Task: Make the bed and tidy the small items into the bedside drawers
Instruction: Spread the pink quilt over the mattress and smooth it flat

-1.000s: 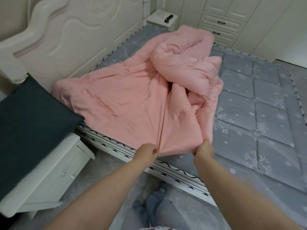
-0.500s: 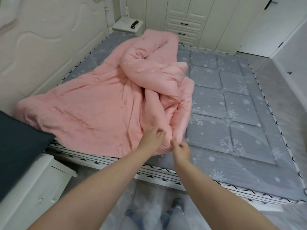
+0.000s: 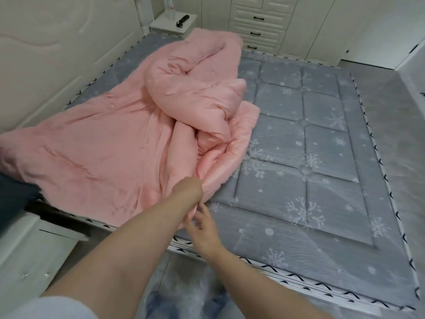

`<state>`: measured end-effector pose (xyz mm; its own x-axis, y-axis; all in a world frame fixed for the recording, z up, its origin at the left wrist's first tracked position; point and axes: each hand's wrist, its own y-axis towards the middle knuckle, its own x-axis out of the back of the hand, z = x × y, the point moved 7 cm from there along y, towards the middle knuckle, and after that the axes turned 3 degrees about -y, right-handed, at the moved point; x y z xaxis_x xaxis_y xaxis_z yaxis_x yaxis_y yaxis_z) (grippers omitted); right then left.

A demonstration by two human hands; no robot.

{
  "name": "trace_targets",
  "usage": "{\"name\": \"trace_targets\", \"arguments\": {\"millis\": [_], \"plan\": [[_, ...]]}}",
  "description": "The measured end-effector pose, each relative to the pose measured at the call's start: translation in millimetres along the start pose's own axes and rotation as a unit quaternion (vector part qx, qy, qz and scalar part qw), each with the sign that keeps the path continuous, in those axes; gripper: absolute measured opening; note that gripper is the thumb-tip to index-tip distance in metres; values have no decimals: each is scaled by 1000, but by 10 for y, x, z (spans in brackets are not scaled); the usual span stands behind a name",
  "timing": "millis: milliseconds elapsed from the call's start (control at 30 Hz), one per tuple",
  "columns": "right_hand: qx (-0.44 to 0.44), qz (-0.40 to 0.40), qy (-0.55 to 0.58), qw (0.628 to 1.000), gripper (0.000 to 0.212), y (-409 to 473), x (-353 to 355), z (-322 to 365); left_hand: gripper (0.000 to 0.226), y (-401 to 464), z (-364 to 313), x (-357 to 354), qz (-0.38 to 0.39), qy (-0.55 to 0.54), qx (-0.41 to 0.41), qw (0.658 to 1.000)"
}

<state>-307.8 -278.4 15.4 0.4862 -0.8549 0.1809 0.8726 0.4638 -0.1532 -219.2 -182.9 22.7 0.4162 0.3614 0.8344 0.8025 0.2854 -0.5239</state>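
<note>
A pink quilt lies crumpled over the left half of the grey snowflake mattress, bunched into a thick roll along its middle. My left hand grips the quilt's near edge at the front of the bed. Just below it, my right hand pinches the same hem with its fingers. A small black item lies on the far white bedside table. The near bedside table with its drawers stands at the lower left.
A dark cushion sits on the near bedside table. The cream headboard runs along the left. White wardrobe drawers stand behind the bed. Grey floor stretches to the right, and my feet show at the bottom.
My hands have come together along the quilt's near edge, the right one shifting left toward the other. The view has swung right, showing more of the bare mattress.
</note>
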Motion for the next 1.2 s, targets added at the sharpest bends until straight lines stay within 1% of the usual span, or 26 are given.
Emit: {"name": "trace_targets", "arguments": {"millis": [33,67,100,167,200,233,300,367,400,433,500,567,600,667,733,800,867,900,967,1000,1033,1067,1100,1133,1167,1200], "plan": [[-15,28,7,999,10,8,89,-37,33,37,-25,-42,1,-13,-4,1000],[-35,28,9,999,13,37,227,-128,30,40,-54,-86,7,-30,-20,999],[-62,10,9,998,14,81,417,-214,25,19,-113,-144,18,-48,-46,998],[-157,-72,12,985,13,222,862,-390,15,-80,-175,-276,44,-82,-108,990],[-220,-107,37,969,15,308,1061,-485,16,-148,-183,-330,50,-108,-129,984],[-286,-115,78,948,19,401,1200,-582,18,-213,-182,-370,48,-138,-148,978],[-378,-79,128,914,32,604,1350,-711,23,-355,-218,-381,34,-174,-196,964],[-416,-33,144,897,57,810,1388,-762,34,-487,-303,-372,27,-189,-254,948],[-426,-17,146,893,66,871,1369,-777,32,-547,-355,-355,33,-194,-275,941],[-431,-5,139,892,68,926,1348,-772,27,-587,-403,-331,43,-196,-293,935],[-437,5,97,894,55,1006,1336,-771,18,-617,-466,-273,60,-193,-316,927],[-437,-28,50,898,41,1042,1421,-827,14,-599,-452,-207,68,-198,-321,924],[-430,-48,46,900,37,1031,1473,-845,16,-575,-427,-193,71,-192,-319,925],[-395,-72,81,912,31,981,1542,-803,22,-508,-375,-230,76,-164,-311,933],[-342,-74,135,927,33,905,1587,-705,18,-478,-379,-233,72,-170,-280,942],[-298,-66,167,938,35,768,1610,-578,11,-447,-428,-114,45,-282,-220,933],[-268,-55,139,952,31,578,1604,-456,7,-306,-478,39,-11,-383,-147,912],[-252,-44,119,959,29,475,1569,-399,8,-185,-513,54,-18,-421,-112,900],[-214,-27,83,973,29,288,1462,-276,40,-5,-666,30,24,-489,-55,870],[-200,-25,71,977,28,195,1400,-229,60,46,-773,0,54,-493,-38,867],[-192,-22,70,979,27,115,1326,-194,76,84,-869,-24,69,-478,-31,875],[-188,-28,71,979,27,42,1270,-157,86,115,-935,-59,74,-433,-30,898],[-183,-37,76,979,28,-24,1233,-114,89,151,-996,-107,71,-365,-36,927],[-180,-41,79,980,31,-72,1192,-94,87,179,-1012,-145,62,-296,-40,952],[-177,-41,83,980,33,-114,1158,-74,82,195,-1017,-182,58,-240,-43,968],[-177,-44,83,980,33,-167,1162,-75,75,205,-1055,-216,53,-207,-52,976]]}}
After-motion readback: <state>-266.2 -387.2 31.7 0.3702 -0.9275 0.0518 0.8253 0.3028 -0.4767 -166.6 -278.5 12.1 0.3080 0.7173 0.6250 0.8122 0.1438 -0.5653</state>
